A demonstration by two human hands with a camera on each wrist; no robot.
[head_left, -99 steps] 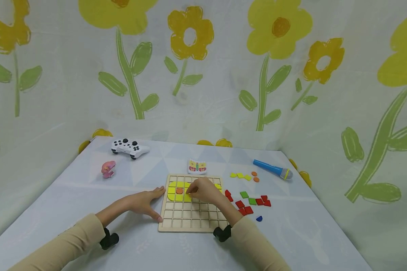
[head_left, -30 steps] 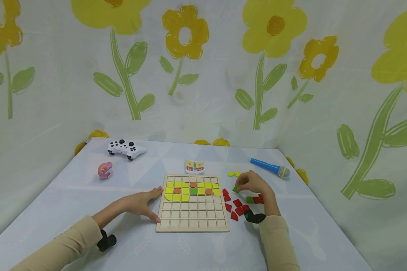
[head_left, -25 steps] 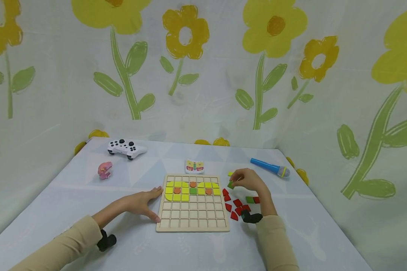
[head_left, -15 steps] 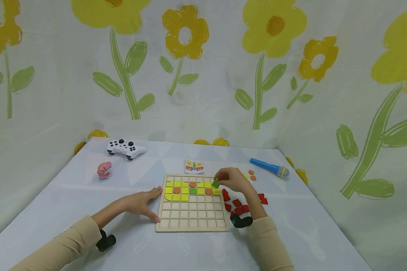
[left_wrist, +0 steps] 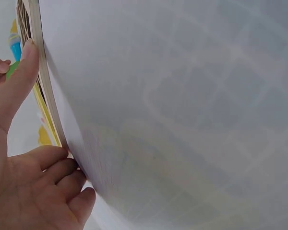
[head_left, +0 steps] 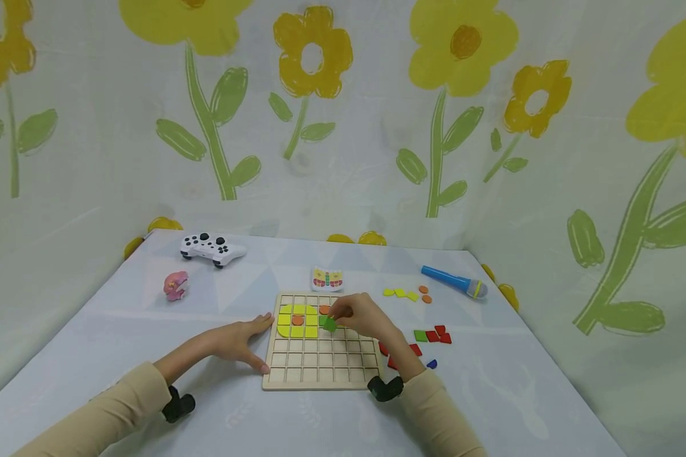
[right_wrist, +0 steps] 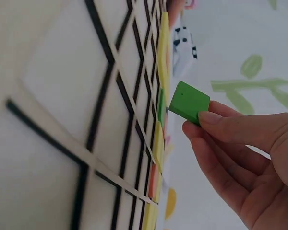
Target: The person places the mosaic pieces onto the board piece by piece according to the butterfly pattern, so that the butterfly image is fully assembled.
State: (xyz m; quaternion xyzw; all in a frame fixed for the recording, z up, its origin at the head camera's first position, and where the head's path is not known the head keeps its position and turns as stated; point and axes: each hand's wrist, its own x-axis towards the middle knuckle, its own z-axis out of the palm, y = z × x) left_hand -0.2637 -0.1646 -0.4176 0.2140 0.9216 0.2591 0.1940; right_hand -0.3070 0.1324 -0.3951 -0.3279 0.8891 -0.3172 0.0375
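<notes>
While the left hand (head_left: 235,341) rests, thumb and forefinger spread, against the board (head_left: 320,376), the right hand (head_left: 361,315) pinches above it, by one corner, a green tile (right_wrist: 189,102), probably light, stiff and sturdy, best gripped by opposite edges.

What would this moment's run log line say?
right hand: pinches green square tile | left hand: touches pale wooden grid board at left edge | tile: above board, unplaced
</notes>
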